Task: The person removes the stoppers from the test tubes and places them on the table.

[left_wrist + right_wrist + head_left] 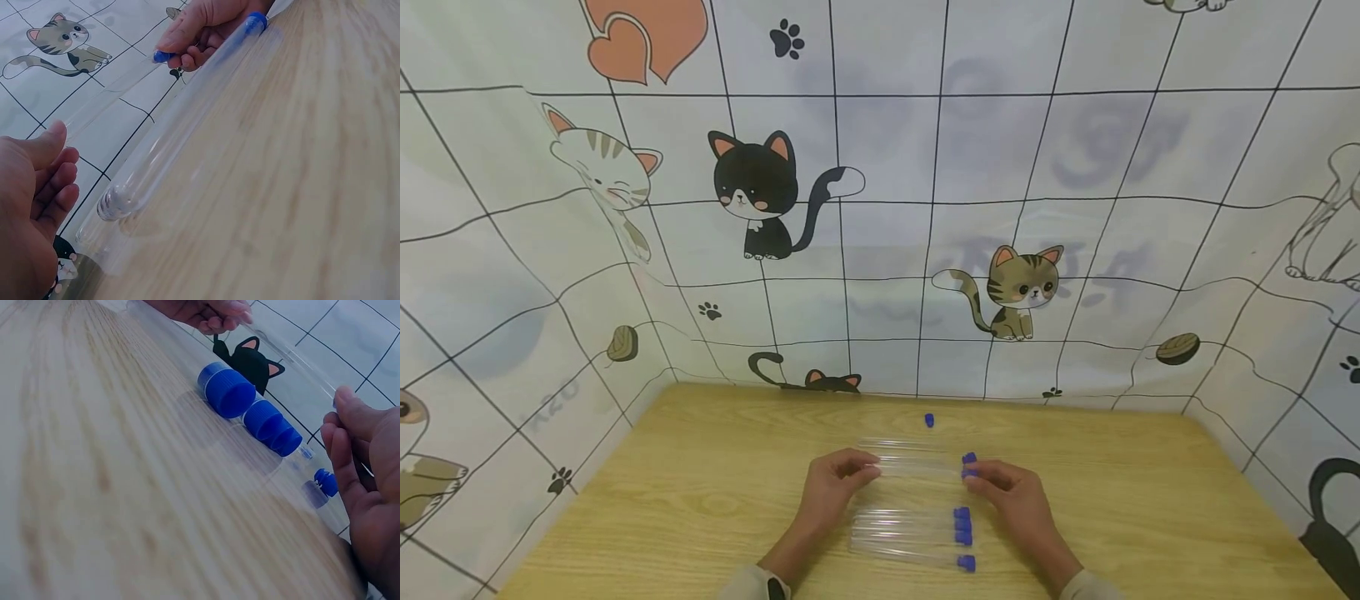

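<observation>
A clear test tube (111, 99) with a blue cap (164, 56) is held level above the wooden table, between both hands. My left hand (835, 483) pinches its bare end between thumb and fingers. At the capped end, my right hand (1015, 496) grips the cap, its fingertips covering part of it. Closer to me lie several capped tubes (902, 525) side by side, their blue caps (962, 526) pointing right. Just behind the held tube, more clear tube (895, 444) outlines show, with another blue cap beside the right fingertips.
A loose blue cap (929, 420) sits near the back of the wooden table (722, 483). One capped tube, with its cap (967, 564) nearest me, lies slightly apart from the row. A cat-print cloth (887, 167) hangs behind the table and along both sides.
</observation>
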Tool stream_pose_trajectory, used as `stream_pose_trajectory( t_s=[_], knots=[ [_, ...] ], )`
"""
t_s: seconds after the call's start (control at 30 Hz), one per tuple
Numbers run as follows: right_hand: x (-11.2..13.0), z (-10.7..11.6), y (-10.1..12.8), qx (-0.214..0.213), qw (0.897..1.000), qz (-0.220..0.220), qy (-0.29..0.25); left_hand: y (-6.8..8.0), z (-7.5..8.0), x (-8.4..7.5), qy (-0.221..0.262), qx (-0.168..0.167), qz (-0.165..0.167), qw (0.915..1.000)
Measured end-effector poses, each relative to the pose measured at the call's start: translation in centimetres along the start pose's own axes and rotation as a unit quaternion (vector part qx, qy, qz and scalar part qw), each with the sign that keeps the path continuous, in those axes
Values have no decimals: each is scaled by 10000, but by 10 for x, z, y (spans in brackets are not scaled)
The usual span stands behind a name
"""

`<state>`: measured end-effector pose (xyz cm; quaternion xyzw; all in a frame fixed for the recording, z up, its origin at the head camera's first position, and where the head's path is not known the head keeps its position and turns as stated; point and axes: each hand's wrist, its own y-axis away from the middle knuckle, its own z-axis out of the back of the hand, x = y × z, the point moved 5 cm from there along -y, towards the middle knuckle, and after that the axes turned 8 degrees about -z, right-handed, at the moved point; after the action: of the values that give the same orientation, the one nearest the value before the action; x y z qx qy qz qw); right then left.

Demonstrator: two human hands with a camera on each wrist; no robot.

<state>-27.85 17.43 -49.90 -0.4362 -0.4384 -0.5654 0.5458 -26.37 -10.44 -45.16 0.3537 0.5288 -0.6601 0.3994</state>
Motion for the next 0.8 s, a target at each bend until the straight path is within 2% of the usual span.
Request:
stream_pose_trajectory(
  t_s=[0.2, 0.33, 0.43, 0.53, 0.67, 0.8],
  knots=[
    [3, -2, 1, 519, 9986, 120, 69, 0, 4, 1, 3, -24, -90, 10000],
    [3, -3, 2, 894, 9956, 266, -114, -1, 6, 4, 127, 126, 49, 9998],
    [3, -3, 2, 994, 9943, 353, -153, -1, 6, 6, 244, 286, 141, 9992],
    [2, -3, 1, 910, 9951, 383, -96, -2, 6, 7, 179, 399, 120, 9990],
    [1, -2, 0, 536, 9981, 300, 26, -2, 6, 6, 13, 517, 62, 9986],
    [0, 0, -1, 211, 9996, 131, 96, -1, 4, 5, 65, 650, 14, 9979]
  ],
)
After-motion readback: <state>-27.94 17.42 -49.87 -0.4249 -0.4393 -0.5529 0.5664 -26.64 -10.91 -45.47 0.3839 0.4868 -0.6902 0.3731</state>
